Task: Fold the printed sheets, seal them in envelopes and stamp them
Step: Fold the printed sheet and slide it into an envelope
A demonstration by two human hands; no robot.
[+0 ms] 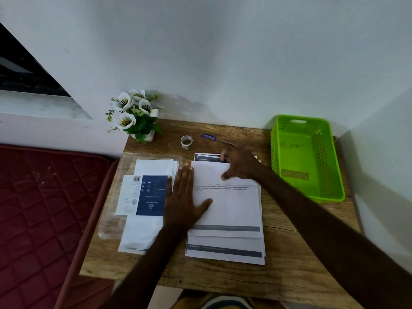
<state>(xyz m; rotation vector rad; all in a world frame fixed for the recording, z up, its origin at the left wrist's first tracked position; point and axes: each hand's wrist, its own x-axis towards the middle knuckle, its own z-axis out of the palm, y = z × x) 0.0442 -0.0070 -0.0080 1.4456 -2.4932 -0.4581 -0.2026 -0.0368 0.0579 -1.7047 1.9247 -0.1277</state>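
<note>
1. The left hand [181,197] lay flat, fingers straight and together, pressing the left edge of the top sheet [225,204].
2. The right hand [239,163] rested on that sheet's folded-over upper part, fingers spread, thumb on the paper; it gripped nothing.
3. The sheet stretched between and below both hands, its fold line just under the right thumb.
4. More sheets [225,250] lay under it, jutting out nearer the person than either hand.
5. The envelopes [147,197] sat just left of the left hand, partly under its wrist.
6. A tape roll [186,142] and pen [210,137] lay beyond the right hand's fingertips.
7. A green basket [307,157] stood right of the right forearm, on the table [289,270].
</note>
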